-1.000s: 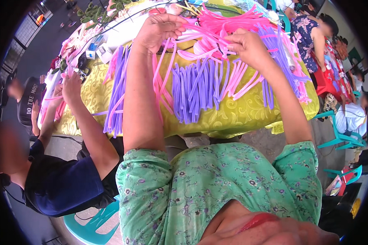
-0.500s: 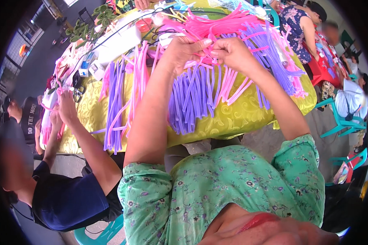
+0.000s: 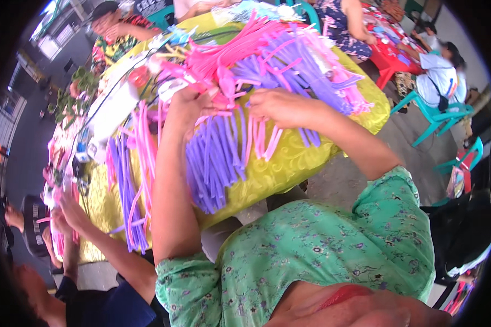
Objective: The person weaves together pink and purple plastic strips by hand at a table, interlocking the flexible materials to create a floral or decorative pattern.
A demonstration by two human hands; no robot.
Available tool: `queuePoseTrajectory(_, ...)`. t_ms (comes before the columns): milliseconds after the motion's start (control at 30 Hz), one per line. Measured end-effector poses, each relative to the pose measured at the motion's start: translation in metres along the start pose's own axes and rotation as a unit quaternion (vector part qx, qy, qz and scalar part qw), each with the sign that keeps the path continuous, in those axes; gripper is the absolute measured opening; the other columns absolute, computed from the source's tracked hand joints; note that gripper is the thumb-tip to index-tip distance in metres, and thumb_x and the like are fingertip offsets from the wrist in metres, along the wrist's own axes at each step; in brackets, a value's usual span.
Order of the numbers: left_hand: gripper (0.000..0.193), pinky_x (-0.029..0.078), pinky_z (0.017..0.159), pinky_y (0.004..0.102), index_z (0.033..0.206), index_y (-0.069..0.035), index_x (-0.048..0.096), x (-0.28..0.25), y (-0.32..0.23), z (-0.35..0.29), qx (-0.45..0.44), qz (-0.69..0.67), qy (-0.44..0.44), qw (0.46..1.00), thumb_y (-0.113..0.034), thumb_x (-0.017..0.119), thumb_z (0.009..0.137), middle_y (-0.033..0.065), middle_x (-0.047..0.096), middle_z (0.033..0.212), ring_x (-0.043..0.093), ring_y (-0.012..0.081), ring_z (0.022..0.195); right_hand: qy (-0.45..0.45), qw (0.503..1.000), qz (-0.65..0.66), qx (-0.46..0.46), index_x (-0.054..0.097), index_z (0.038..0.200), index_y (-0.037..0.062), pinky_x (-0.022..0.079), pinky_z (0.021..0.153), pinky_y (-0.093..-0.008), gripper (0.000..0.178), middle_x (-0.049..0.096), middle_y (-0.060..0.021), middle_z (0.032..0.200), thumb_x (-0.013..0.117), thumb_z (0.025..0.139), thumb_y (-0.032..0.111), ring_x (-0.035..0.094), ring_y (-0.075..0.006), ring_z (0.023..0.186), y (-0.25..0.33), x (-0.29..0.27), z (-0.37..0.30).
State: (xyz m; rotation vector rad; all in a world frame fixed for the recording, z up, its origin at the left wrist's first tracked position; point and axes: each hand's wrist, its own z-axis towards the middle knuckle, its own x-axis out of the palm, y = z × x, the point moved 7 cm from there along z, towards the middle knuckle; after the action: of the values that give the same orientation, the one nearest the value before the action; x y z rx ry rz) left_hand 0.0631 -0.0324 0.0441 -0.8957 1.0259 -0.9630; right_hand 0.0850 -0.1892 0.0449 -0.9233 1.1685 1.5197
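Note:
Over the table's near half, my left hand pinches a bent pink pipe cleaner, whose end sticks out toward the right. A hand's width away, my right hand is closed with its fingertips pressed together; what they hold is hidden. Just beyond the hands is a looped pink pipe cleaner shape. Purple pipe cleaners lie in a loose row below my hands, beside a few light pink ones. A thick bundle of bright pink pipe cleaners and another purple bundle lie beyond.
A yellow patterned cloth covers the table. More purple stems lie at the left, near a white box and a dark cable. A co-worker's hands work at the left edge. Teal chairs stand at the right.
My hands have moved apart; before, they met at a pink shape. The whole view has turned and shifted, so the table sits further left.

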Motion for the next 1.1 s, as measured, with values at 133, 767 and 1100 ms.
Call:
queuePoseTrajectory(133,0.013,0.049,0.055,0.0244,0.089,0.001,0.058,0.002,-0.027,-0.018,-0.075,-0.035,-0.048,0.995,-0.008,0.059,0.079,0.0086,0.063,0.078,0.061,0.0159,0.067,0.003,0.998,0.055,-0.012,0.05,0.07,0.0007,0.042,0.066,-0.0371,0.018,0.048,-0.0099,0.073,0.056,0.055,-0.007,0.049,-0.0282,0.078,-0.002,-0.005,0.003)
queuePoseTrajectory(767,0.014,0.048,0.054,0.0217,0.091,-0.001,0.059,-0.012,-0.008,-0.017,-0.084,-0.133,-0.067,0.985,-0.003,0.058,0.077,0.0073,0.062,0.082,0.06,0.0137,0.07,0.078,0.995,0.05,-0.042,0.048,0.073,0.0054,0.039,0.059,-0.0372,0.018,0.047,-0.0094,0.077,0.057,0.061,-0.006,0.048,-0.0286,0.075,-0.006,0.019,0.011)
queuePoseTrajectory(1100,0.015,0.049,0.051,0.0235,0.096,0.002,0.054,-0.008,-0.014,-0.014,-0.049,-0.159,-0.075,0.983,-0.001,0.052,0.081,0.0144,0.061,0.087,0.063,0.0211,0.069,-0.134,0.987,0.064,0.059,0.056,0.079,0.0078,0.044,0.056,-0.0377,0.02,0.054,-0.0097,0.069,0.055,0.061,-0.002,0.056,-0.028,0.066,-0.004,-0.046,0.034)
